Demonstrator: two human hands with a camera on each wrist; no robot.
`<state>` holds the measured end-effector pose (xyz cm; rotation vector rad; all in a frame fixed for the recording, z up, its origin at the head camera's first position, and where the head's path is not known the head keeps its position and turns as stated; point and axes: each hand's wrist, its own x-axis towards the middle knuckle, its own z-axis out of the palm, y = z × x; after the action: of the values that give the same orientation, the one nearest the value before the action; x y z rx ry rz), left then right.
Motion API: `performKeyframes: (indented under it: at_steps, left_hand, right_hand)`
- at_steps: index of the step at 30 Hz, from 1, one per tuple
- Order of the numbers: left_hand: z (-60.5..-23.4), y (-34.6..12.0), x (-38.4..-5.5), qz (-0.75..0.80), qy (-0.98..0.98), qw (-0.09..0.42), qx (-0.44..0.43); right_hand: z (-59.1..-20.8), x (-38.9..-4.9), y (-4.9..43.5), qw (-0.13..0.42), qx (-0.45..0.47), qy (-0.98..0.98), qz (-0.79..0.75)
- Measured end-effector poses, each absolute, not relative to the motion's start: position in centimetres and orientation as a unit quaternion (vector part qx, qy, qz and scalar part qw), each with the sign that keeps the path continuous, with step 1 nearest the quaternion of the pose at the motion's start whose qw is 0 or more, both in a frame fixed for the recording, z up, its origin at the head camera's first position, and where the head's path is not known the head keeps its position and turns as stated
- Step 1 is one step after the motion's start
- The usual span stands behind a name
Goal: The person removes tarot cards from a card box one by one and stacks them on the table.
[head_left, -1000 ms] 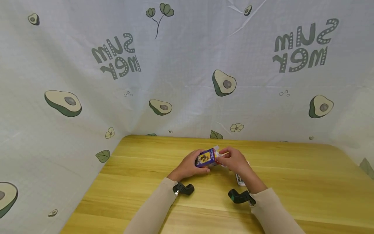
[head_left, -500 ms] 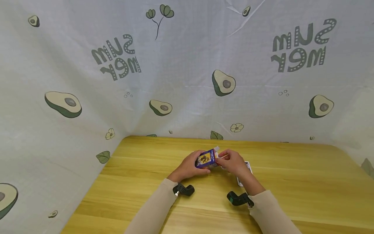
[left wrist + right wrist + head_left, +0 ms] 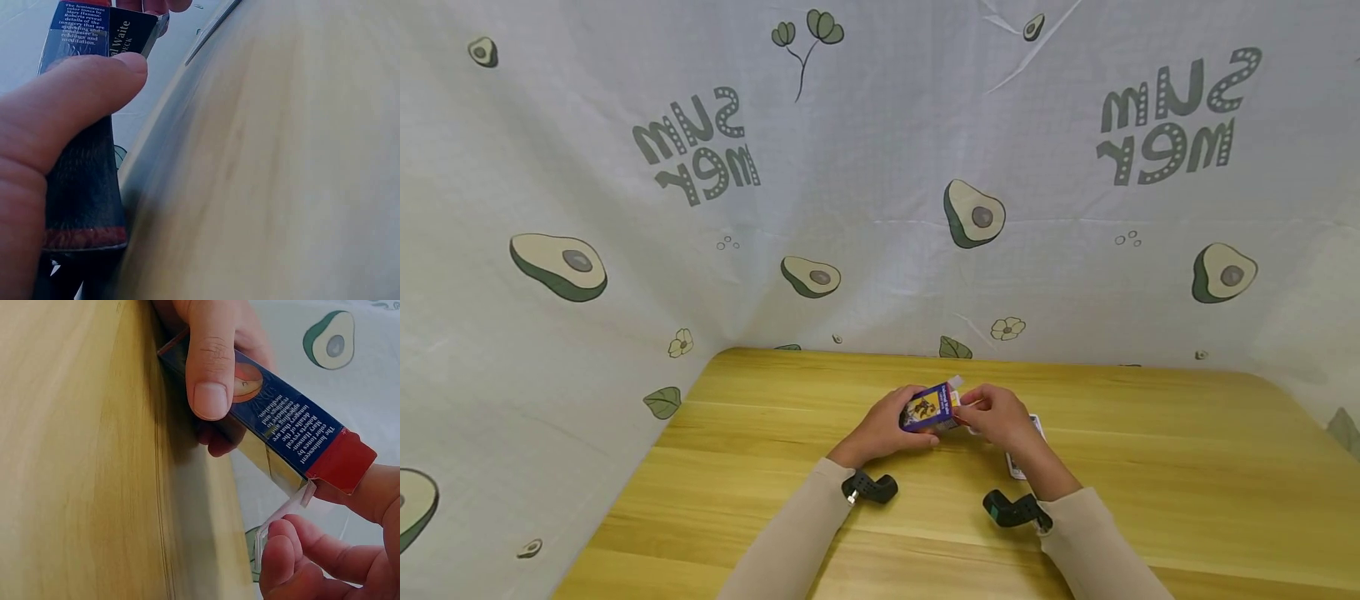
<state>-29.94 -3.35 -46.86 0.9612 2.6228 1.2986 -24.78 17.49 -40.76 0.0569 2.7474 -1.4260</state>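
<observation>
My left hand point(image 3: 889, 422) grips a dark blue and purple card box point(image 3: 927, 407), printed with a figure and the words "Universal Waite". In the right wrist view, the left thumb point(image 3: 210, 375) lies along the box's narrow side. The box's end facing right is unfastened, with a red side flap point(image 3: 345, 464) sticking out. At that end my right hand point(image 3: 996, 414) pinches the pale lid flap point(image 3: 281, 515) between curled fingers. Part of the right hand goes behind the red flap, hidden there. What lies inside the box is hidden.
Under the right forearm, a white-edged card or stack of cards point(image 3: 1015, 468) lies on the wooden table point(image 3: 760, 400), partly covered. A pale curtain with avocado prints point(image 3: 880, 167) hangs behind and to the left. Black wrist cameras sit on both wrists.
The right hand has shifted slightly left and in toward the box's end, and less white shows between its fingers. More of the card on the table is visible. The left hand stays nearly still.
</observation>
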Motion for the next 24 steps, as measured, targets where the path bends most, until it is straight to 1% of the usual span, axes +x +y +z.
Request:
performKeyframes:
  at_steps: [8, 24]
  left_hand:
    - [-46.8, -3.1, -29.9, 0.422, 0.854, 0.035, 0.302]
    - [-46.9, -3.1, -30.1, 0.432, 0.850, 0.039, 0.299]
  right_hand:
    - [-40.2, -25.0, 18.4, 0.050, 0.024, 0.887, -0.459]
    - [-39.6, -25.3, 19.7, 0.072, 0.016, 0.877, -0.475]
